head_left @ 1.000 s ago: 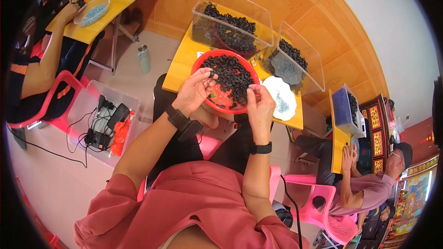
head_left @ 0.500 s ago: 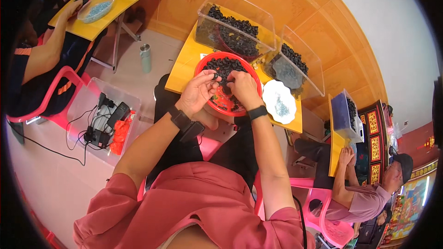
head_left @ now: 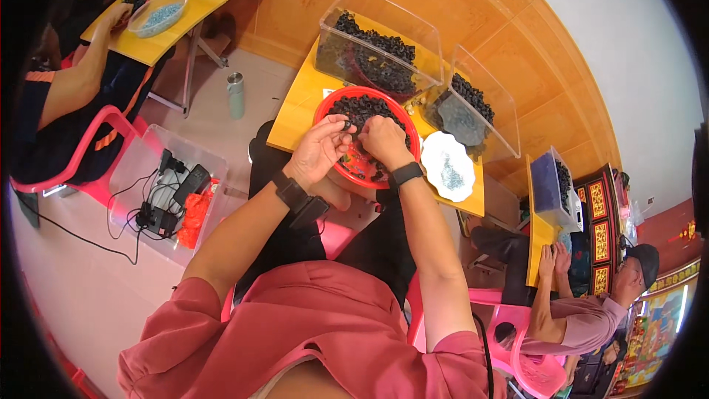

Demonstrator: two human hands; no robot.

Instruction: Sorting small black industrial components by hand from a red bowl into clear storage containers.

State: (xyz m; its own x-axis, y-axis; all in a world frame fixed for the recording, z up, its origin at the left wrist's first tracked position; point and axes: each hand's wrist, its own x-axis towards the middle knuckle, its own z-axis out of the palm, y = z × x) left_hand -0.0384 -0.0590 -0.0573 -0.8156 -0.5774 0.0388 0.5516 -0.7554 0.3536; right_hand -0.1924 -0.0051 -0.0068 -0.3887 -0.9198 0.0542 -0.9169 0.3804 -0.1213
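A red basin [head_left: 323, 109] sits at the near edge of a yellow table, holding many small black ring-shaped parts [head_left: 360, 108]. Above its left side, my left hand [head_left: 319, 146] pinches one small black part [head_left: 348, 126] between thumb and fingertips, palm partly turned up. Close beside it, my right hand [head_left: 385, 140] is closed, back of the hand upward, over the middle of the basin. Its fingertips point down toward the black parts; whatever they grip is hidden. Right of the basin lies a white scalloped plate [head_left: 463, 171] with small silvery pieces [head_left: 450, 174] on it.
Behind the basin stand two clear bins [head_left: 381, 7] [head_left: 488, 78] of black parts on the yellow table [head_left: 290, 124]. On the floor at left are a clear box [head_left: 127, 210] with cables and adapters, and a green bottle [head_left: 235, 96]. Other people sit at tables left and right.
My right hand has shifted slightly left and down, closer to my left hand, and its fingers have curled in. The left hand keeps its pinch on the black part.
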